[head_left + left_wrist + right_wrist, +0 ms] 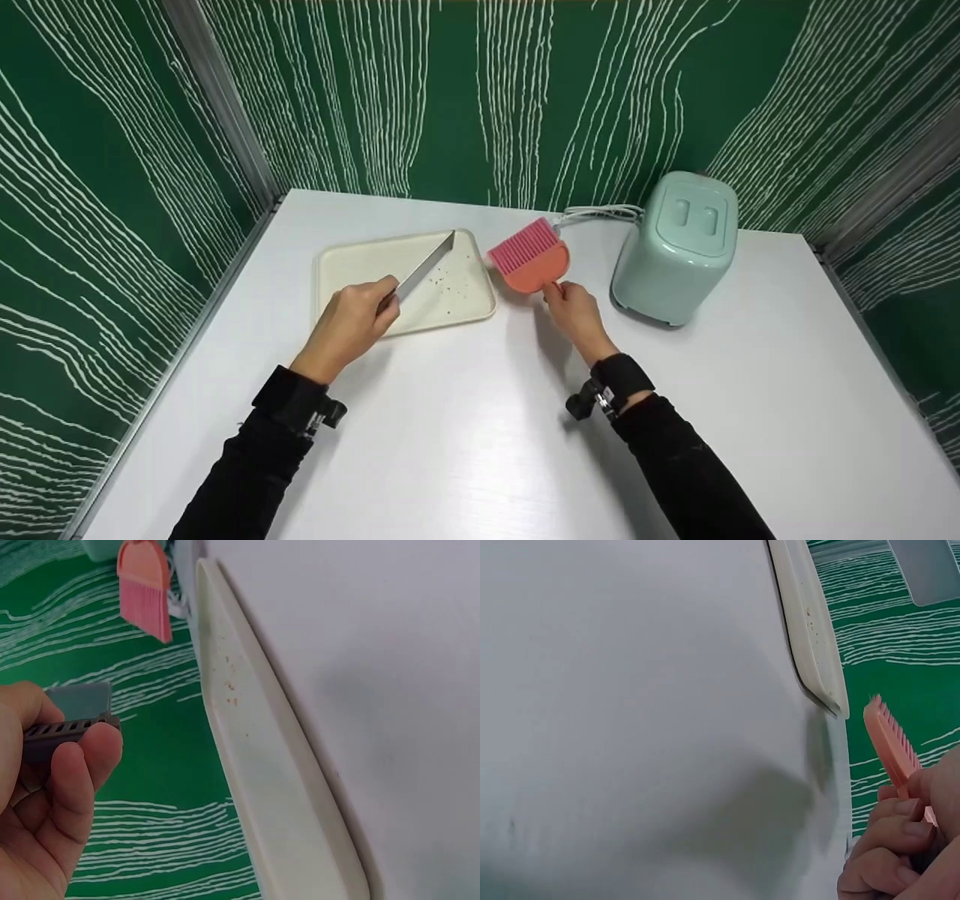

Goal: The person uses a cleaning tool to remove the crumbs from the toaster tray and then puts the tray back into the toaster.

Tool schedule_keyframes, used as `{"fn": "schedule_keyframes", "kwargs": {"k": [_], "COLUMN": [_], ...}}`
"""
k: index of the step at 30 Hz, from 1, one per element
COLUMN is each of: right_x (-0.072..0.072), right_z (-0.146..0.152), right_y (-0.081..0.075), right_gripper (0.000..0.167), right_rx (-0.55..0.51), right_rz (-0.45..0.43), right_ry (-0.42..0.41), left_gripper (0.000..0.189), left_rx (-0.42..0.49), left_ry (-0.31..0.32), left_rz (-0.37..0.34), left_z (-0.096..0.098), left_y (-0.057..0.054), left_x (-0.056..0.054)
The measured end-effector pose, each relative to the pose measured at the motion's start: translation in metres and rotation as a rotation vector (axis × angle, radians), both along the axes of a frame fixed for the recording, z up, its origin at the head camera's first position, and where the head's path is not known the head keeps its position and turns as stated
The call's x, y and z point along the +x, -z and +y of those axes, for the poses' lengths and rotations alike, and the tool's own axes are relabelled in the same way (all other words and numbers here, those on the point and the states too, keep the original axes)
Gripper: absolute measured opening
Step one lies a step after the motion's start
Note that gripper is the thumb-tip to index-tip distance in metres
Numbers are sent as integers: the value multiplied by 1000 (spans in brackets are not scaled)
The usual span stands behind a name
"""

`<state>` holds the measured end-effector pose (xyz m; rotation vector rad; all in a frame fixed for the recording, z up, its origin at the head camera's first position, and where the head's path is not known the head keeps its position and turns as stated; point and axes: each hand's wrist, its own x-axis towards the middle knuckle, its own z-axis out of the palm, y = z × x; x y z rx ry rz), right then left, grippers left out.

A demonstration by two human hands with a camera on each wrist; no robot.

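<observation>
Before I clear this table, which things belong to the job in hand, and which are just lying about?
Probably in the job:
pink-and-orange brush, held
grey flat tool, held
cream tray
specks on it

Seemingly just lying about:
mint-green appliance
white cord

White-streaked green walls (pixel 450 97) top and both sides; grey posts (pixel 217 90) upper left, right; white table (pixel 450 405), glare (pixel 487 495) bottom centre.

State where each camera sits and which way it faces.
Head: on the person's head, facing forward and down at the table; left hand, right hand and black sleeves show.
Left wrist: worn there, facing the tray; left hand shows.
Right wrist: worn there, facing the table; right hand shows.
Shared: both wrist views show the tray and brush.
</observation>
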<state>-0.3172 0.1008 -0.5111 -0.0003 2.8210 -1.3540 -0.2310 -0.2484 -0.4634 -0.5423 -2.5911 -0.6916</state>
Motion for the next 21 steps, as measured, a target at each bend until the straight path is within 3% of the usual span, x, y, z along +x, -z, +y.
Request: {"fn": "schedule_keyframes", "kwargs": {"k": [8,15,21], "right_x": [-3,-4,-7], "right_z": [1,-2,-4], "right_y": [3,8,12], "right_gripper": [44,29,31], "right_rx": [-27,-57,-100], "right_rz": [-61,-101,-136], "right_ry": [22,29,59], "left_gripper": [13,12,12], "left_rx": [19,35,39], "left_ry": [6,5,-3], "left_rz": [-18,-26,-27], "left_z": [1,3,6], "left_y": [4,7,8], "left_x": [-1,-2,-3]}}
